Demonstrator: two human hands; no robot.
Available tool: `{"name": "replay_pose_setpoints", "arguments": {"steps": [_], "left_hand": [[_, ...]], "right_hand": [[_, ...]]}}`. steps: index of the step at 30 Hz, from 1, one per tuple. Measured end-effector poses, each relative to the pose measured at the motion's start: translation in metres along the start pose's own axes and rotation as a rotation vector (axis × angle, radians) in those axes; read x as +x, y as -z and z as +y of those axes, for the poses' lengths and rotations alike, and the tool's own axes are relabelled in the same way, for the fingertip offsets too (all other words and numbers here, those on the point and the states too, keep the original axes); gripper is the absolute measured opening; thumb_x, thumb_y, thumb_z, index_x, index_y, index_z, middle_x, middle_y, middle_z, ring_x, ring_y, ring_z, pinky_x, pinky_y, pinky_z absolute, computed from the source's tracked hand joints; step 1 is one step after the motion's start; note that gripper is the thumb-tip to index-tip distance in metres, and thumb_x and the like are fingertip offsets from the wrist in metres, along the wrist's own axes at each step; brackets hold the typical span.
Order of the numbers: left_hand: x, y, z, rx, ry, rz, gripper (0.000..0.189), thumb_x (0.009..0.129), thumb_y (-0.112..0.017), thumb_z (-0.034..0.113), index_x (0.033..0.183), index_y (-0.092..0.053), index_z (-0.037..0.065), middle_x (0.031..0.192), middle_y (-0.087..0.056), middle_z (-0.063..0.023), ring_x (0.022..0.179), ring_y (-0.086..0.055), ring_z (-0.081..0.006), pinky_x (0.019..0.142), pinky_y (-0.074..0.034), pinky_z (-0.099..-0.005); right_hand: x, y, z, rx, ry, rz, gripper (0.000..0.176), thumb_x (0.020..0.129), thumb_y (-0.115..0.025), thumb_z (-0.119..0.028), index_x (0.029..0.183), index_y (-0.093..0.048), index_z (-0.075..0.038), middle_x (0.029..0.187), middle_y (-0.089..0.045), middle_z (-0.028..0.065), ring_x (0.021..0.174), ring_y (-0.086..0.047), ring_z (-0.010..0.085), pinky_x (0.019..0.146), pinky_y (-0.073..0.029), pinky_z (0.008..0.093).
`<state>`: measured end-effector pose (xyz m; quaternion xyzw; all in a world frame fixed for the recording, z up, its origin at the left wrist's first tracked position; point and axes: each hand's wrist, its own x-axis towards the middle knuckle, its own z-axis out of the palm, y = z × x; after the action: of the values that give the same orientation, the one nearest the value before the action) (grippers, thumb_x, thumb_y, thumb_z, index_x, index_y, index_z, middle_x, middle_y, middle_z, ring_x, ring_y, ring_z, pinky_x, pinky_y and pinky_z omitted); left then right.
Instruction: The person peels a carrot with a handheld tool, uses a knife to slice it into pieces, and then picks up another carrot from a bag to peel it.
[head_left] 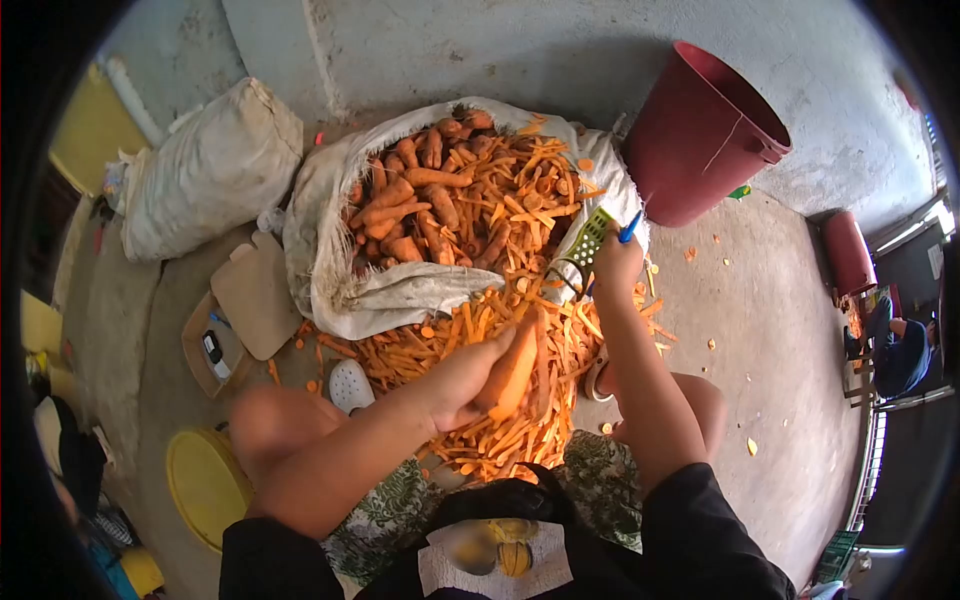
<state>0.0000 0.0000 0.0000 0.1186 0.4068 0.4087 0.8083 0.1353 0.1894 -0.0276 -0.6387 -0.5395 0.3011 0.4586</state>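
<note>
My left hand (462,385) is closed around a large peeled carrot (517,368), tilted over a heap of cut orange strips (480,440) between my knees. Held out beyond the heap, my right hand (617,264) grips a blue-handled tool (631,226); I cannot tell its kind, as its working end is hidden. Right beside that hand is a green perforated plastic piece (592,236) with a dark curved loop below it. Ahead lies an opened white woven sack (375,300), with whole unpeeled carrots (435,215) and more strips on it.
A tall red bin (690,140) stands against the wall at the back right. To the left are a full white sack (215,170), a cardboard box (205,375) with small items and a yellow lidded bucket (205,485). Another person (900,345) sits far right.
</note>
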Motion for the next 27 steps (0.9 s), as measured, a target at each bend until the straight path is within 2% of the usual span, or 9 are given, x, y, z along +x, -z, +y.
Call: {"name": "replay_pose_setpoints", "arguments": {"steps": [2, 5, 9, 10, 13, 16, 19, 22, 27], "left_hand": [[-0.002, 0.000, 0.008, -0.117, -0.035, 0.004, 0.036, 0.091, -0.039, 0.039, 0.108, -0.044, 0.008, 0.087, -0.053, -0.0082, 0.073, -0.053, -0.0194, 0.062, -0.047, -0.0346], [0.006, -0.002, -0.001, -0.260, -0.021, -0.008, 0.032, 0.092, -0.038, 0.035, 0.104, -0.045, 0.006, 0.082, -0.053, -0.0085, 0.071, -0.054, -0.0193, 0.059, -0.048, -0.0345], [0.015, 0.003, 0.001, -0.345, -0.156, -0.188, 0.027, 0.092, -0.036, 0.028, 0.100, -0.048, 0.006, 0.085, -0.057, -0.0085, 0.077, -0.058, -0.0200, 0.061, -0.051, -0.0363], [0.016, -0.003, 0.003, -0.368, -0.114, 0.032, 0.027, 0.093, -0.034, 0.027, 0.101, -0.049, 0.006, 0.088, -0.058, -0.0078, 0.077, -0.059, -0.0188, 0.063, -0.051, -0.0363], [0.016, -0.004, 0.002, -0.375, -0.085, 0.096, 0.027, 0.093, -0.033, 0.026, 0.102, -0.049, 0.006, 0.088, -0.058, -0.0068, 0.076, -0.059, -0.0179, 0.065, -0.052, -0.0350], [0.024, 0.004, -0.001, -0.218, -0.095, 0.031, 0.028, 0.093, -0.035, 0.029, 0.094, -0.049, 0.005, 0.073, -0.055, -0.0032, 0.063, -0.055, -0.0123, 0.054, -0.047, -0.0268], [0.011, 0.002, -0.002, -0.025, 0.053, -0.029, 0.033, 0.094, -0.030, 0.031, 0.105, -0.045, 0.004, 0.083, -0.057, -0.0080, 0.073, -0.058, -0.0159, 0.060, -0.050, -0.0310], [-0.004, -0.017, 0.002, -0.009, 0.127, -0.085, 0.039, 0.094, -0.029, 0.037, 0.109, -0.041, 0.003, 0.082, -0.056, -0.0086, 0.072, -0.057, -0.0167, 0.058, -0.049, -0.0303], [-0.001, -0.005, 0.013, -0.082, -0.041, 0.049, 0.038, 0.093, -0.033, 0.035, 0.112, -0.042, 0.004, 0.085, -0.057, -0.0086, 0.075, -0.058, -0.0174, 0.058, -0.048, -0.0318]], "right_hand": [[-0.017, 0.008, -0.026, 0.286, -0.145, -0.089, 0.029, 0.089, -0.048, -0.024, 0.067, -0.049, -0.005, 0.050, -0.036, -0.0029, 0.044, -0.032, 0.0075, 0.043, -0.027, 0.0274], [-0.058, 0.020, -0.047, 0.324, -0.180, -0.315, 0.029, 0.088, -0.050, -0.027, 0.067, -0.049, -0.008, 0.051, -0.042, -0.0038, 0.042, -0.035, 0.0054, 0.039, -0.027, 0.0232], [-0.097, 0.015, -0.054, 0.263, 0.092, -0.482, 0.019, 0.088, -0.048, -0.018, 0.078, -0.051, -0.002, 0.055, -0.046, 0.0010, 0.046, -0.039, 0.0096, 0.043, -0.032, 0.0261], [-0.100, 0.015, -0.054, 0.265, 0.091, -0.483, 0.019, 0.088, -0.048, -0.018, 0.078, -0.051, -0.002, 0.055, -0.046, 0.0010, 0.046, -0.039, 0.0096, 0.043, -0.032, 0.0261], [-0.103, 0.012, -0.052, 0.164, 0.157, -0.483, 0.019, 0.088, -0.048, -0.016, 0.076, -0.048, -0.002, 0.054, -0.045, 0.0028, 0.047, -0.039, 0.0108, 0.044, -0.032, 0.0280], [-0.096, 0.006, -0.038, 0.065, 0.234, -0.412, 0.020, 0.088, -0.048, -0.017, 0.078, -0.050, -0.001, 0.054, -0.046, 0.0046, 0.046, -0.040, 0.0123, 0.044, -0.034, 0.0289], [-0.059, 0.004, -0.023, -0.027, 0.080, -0.207, 0.027, 0.090, -0.045, -0.024, 0.085, -0.053, 0.000, 0.054, -0.050, 0.0054, 0.043, -0.043, 0.0153, 0.041, -0.035, 0.0313], [0.007, 0.004, 0.018, 0.021, -0.008, 0.034, 0.032, 0.090, -0.046, -0.026, 0.075, -0.054, 0.001, 0.053, -0.050, 0.0048, 0.044, -0.043, 0.0111, 0.042, -0.035, 0.0293], [-0.037, 0.016, -0.042, 0.346, -0.174, -0.261, 0.026, 0.089, -0.048, -0.025, 0.082, -0.057, -0.001, 0.057, -0.049, 0.0009, 0.044, -0.041, 0.0079, 0.041, -0.033, 0.0251]]}}
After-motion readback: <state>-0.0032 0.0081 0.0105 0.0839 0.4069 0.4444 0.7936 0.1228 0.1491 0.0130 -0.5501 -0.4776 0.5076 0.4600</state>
